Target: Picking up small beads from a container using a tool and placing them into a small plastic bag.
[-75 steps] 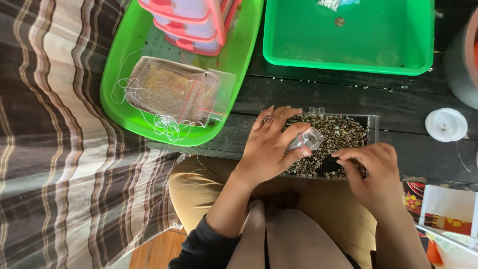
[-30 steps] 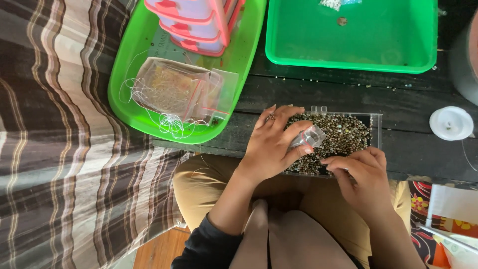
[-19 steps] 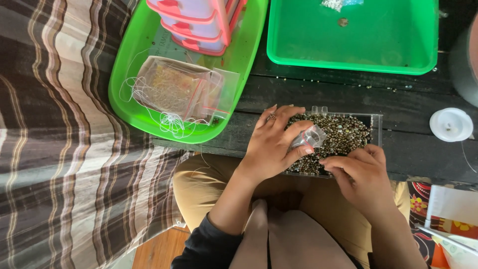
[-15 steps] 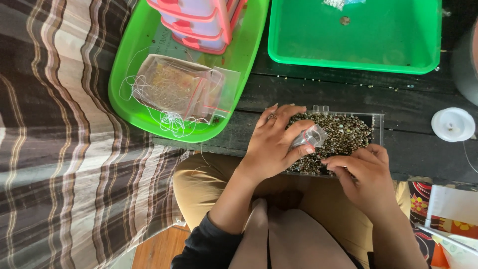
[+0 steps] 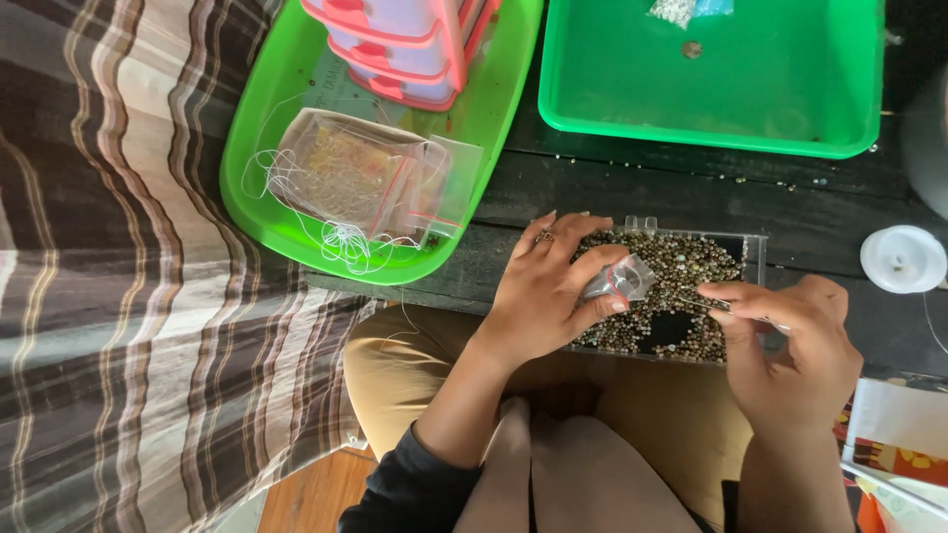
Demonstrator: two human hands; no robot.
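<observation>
Nearest to the camera are the person's knees in tan trousers (image 5: 632, 434), and a dark sleeve covers the left forearm. At the near right edge lies some printed paper with orange and red colours (image 5: 894, 459).

Just beyond the knees, at the near edge of the dark wooden table (image 5: 592, 188), stands a clear rectangular plastic box full of small brown and green beads (image 5: 681, 296). The left hand (image 5: 548, 296) rests on the left part of this box. Its thumb and fingers are closed on a small clear plastic bag (image 5: 620, 279), held above the beads. The right hand (image 5: 795, 345) is at the right part of the box. Its thumb and forefinger are pinched narrow on something thin, maybe a needle or wire; I cannot tell which.

To the right of the box, a round white spool (image 5: 904, 259) sits on the table.

Farther left, an oval bright green plastic tray (image 5: 281, 212) holds clear zip bags with red strips (image 5: 360, 178), a loose white thread (image 5: 341, 237) and 2 or 3 stacked pink-edged containers (image 5: 405, 44). Left of it hangs a brown striped cloth (image 5: 128, 296).

Farthest right, a rectangular green plastic tray (image 5: 711, 89) holds small items at its far edge.
</observation>
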